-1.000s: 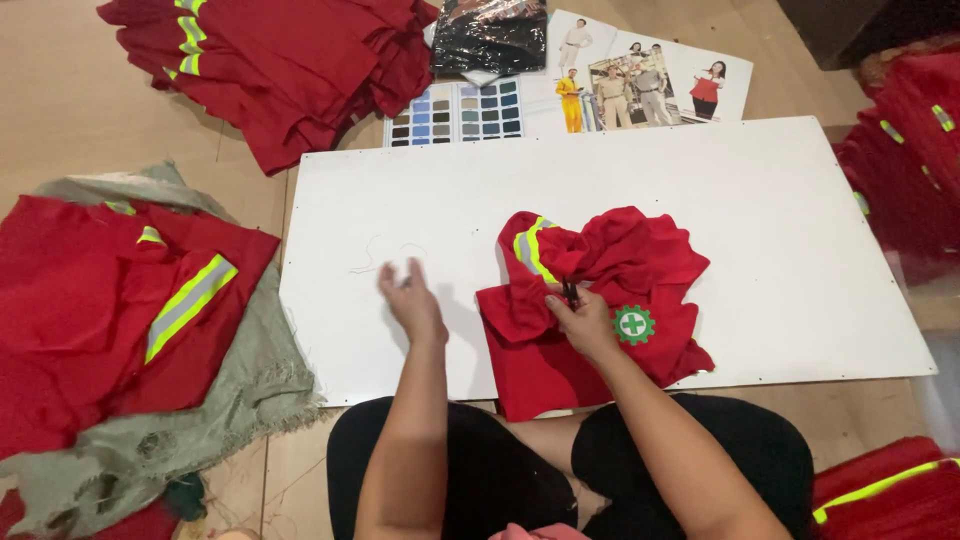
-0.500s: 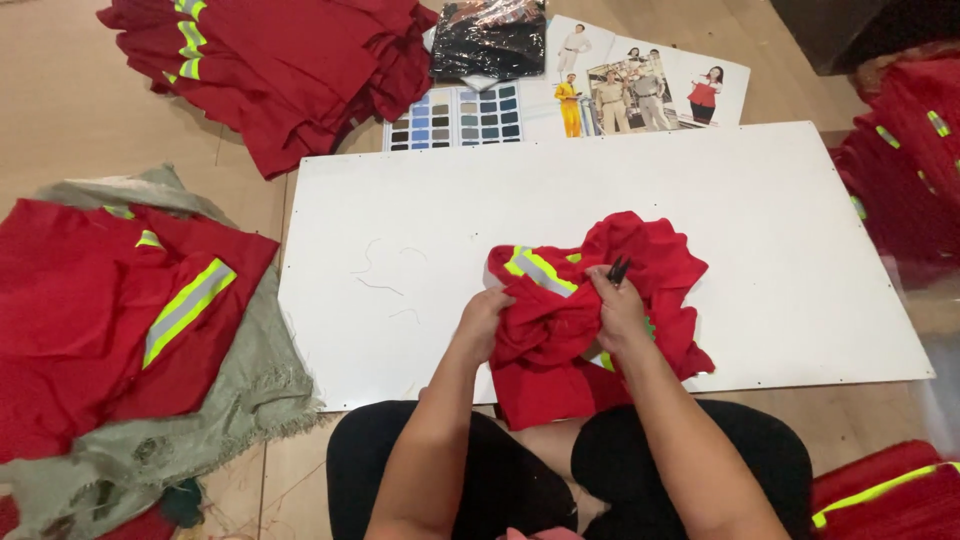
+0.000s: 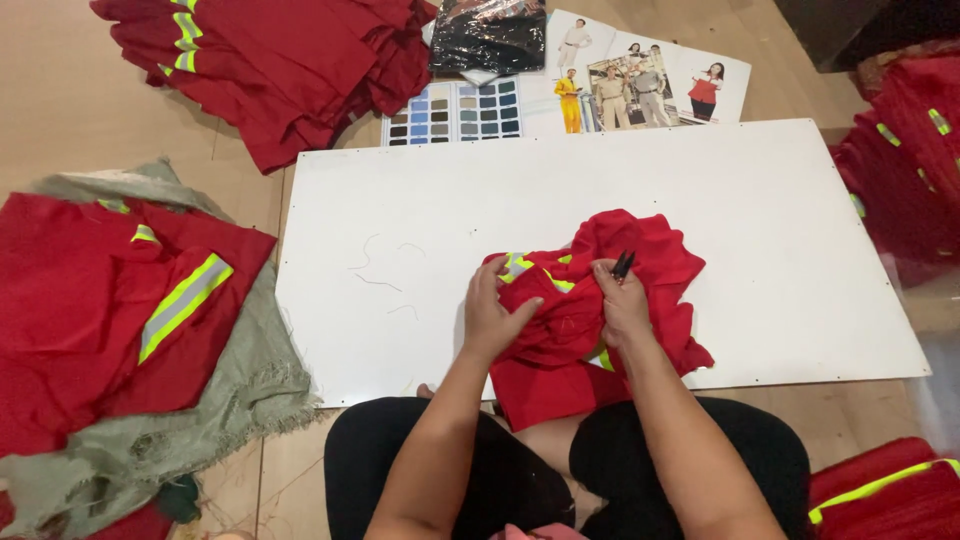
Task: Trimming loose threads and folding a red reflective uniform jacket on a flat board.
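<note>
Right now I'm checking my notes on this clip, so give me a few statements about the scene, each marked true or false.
1. Both hands grip the red garment bunched on the white board. True.
2. The right hand holds a small dark tool. True.
3. The left hand rests flat on bare board. False: it grips the garment.
4. The colour swatch card lies under the garment. False: it lies beyond the board's far edge.
5. A green cloth lies on the floor to the person's left. True.
</note>
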